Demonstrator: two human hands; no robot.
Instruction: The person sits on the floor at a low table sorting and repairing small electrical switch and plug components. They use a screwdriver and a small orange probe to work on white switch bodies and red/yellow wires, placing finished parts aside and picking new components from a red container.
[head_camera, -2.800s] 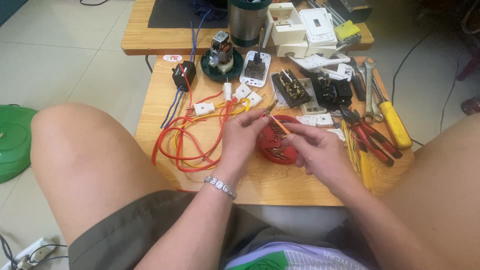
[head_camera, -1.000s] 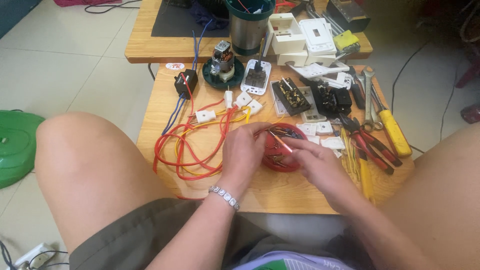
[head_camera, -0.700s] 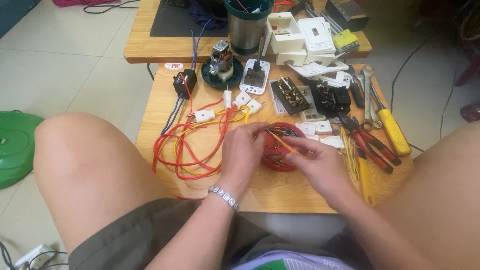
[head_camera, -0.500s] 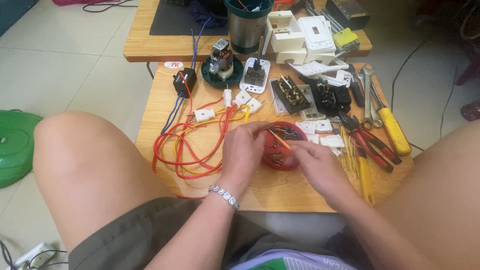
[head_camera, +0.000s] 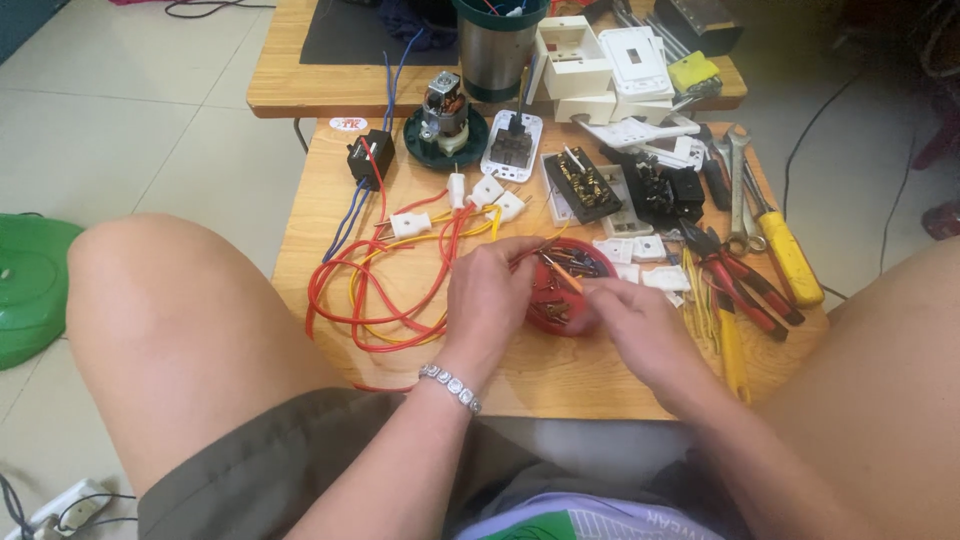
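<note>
A small red round dish (head_camera: 570, 318) of little metal parts sits on the low wooden table (head_camera: 560, 385) in front of me. My left hand (head_camera: 490, 295) rests at the dish's left rim, fingers curled over its edge. My right hand (head_camera: 625, 315) is at the dish's right side and pinches a thin orange-handled tool (head_camera: 562, 275) whose tip lies over the parts. A tangle of red and yellow wires (head_camera: 375, 285) with white connector blocks (head_camera: 410, 224) lies just left of my left hand.
Pliers with red handles (head_camera: 735, 285), a yellow screwdriver (head_camera: 790, 255) and wrenches lie right of the dish. Black and white switch parts (head_camera: 585, 185), a small motor (head_camera: 445, 110), a metal cup (head_camera: 495, 50) and white boxes (head_camera: 600, 55) stand farther back. My bare knees flank the table.
Both hands have stayed at the red dish with only small finger movements. The camera view has shifted slightly.
</note>
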